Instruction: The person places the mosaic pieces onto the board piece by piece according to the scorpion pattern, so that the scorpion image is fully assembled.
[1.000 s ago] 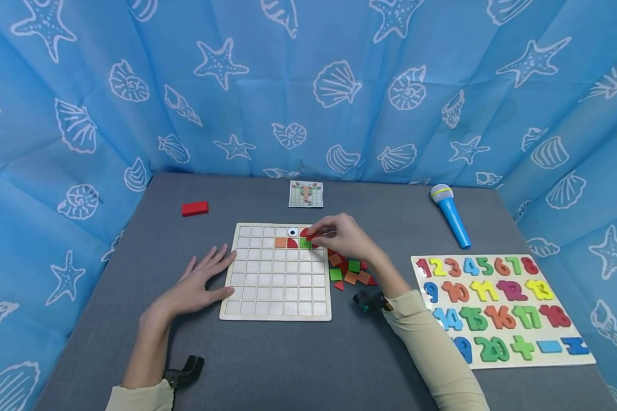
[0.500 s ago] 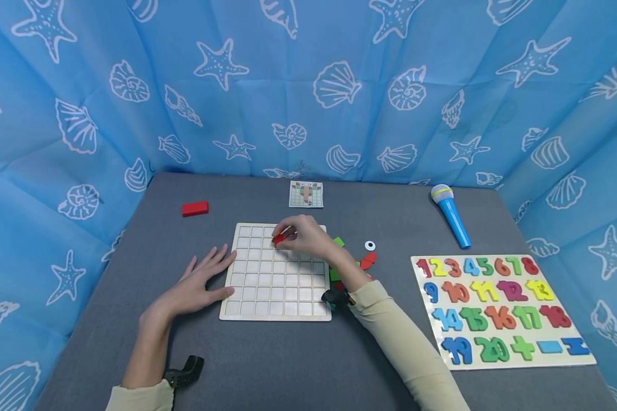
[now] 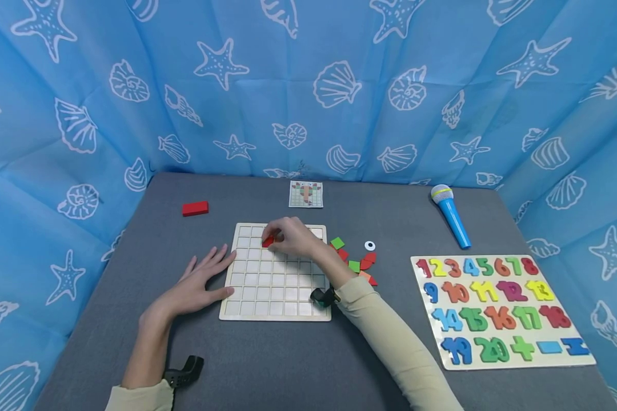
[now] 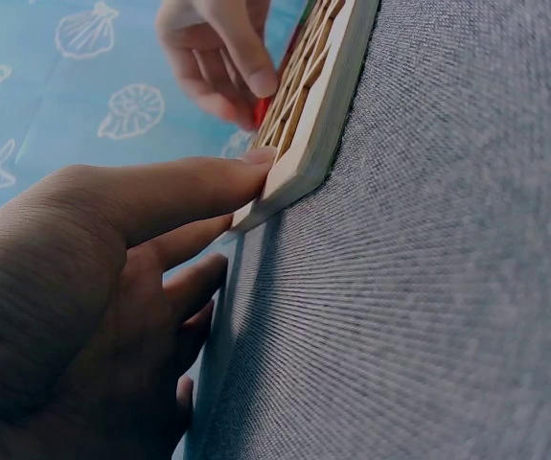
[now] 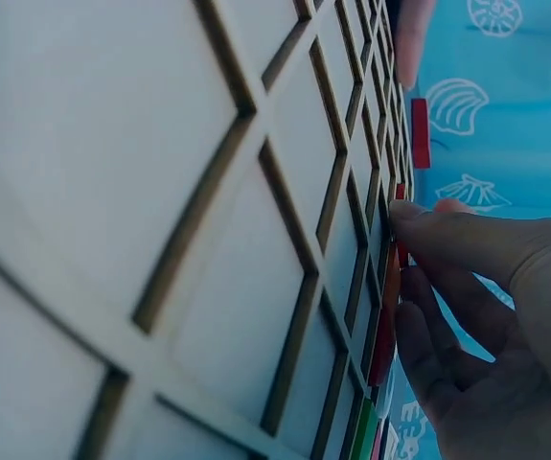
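Blue cloth (image 3: 288, 85) printed with white shells and starfish hangs behind a grey table (image 3: 267, 365). Thumb and fingertips of the right hand (image 3: 293, 237) are closed together on a red piece (image 3: 268, 241) at the grid board (image 3: 277, 294), second row down, third column from the left; whether it sits flat in its square I cannot tell. That hand arches palm-down, its forearm slanting up from the lower right across the board. On the board's left side, the left hand (image 3: 200, 285) lies with fingers spread apart, thumb tip on the rim. Loose tiles (image 3: 354, 266) and an eye disc (image 3: 370, 246) lie to the board's right; beyond its far edge is a picture card (image 3: 305, 194), too small to make out in detail. Further right, a puzzle board (image 3: 573, 331) reads 1 to 20, then plus and minus signs. A blue microphone (image 3: 452, 220) lies above it.
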Tool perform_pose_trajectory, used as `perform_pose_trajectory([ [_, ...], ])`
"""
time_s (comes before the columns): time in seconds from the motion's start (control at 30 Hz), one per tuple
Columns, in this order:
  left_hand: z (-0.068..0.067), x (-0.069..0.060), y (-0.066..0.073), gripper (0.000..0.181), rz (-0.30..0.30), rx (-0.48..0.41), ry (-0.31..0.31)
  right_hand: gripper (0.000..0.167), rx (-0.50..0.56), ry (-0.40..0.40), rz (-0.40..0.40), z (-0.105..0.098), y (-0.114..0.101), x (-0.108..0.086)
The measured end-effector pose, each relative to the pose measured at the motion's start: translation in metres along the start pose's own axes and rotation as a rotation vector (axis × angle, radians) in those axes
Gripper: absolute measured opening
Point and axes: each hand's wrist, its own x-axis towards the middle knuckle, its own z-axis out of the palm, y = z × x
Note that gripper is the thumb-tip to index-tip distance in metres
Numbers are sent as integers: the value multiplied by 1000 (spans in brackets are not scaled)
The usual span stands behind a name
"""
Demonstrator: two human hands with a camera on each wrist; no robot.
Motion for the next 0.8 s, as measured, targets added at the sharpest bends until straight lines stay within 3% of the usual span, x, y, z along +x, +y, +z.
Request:
perform_pose_trajectory([
  [0.43,1,0,0,85,-1,10,8,18,-82,18,-28,1,0,-7],
  [0.63,1,0,0,86,0,7,4,21,-12,75,8,-12,6,-24],
  [0.8,3,0,-6,86,46,-27,35,23,30,137,77,-26,17,-40],
])
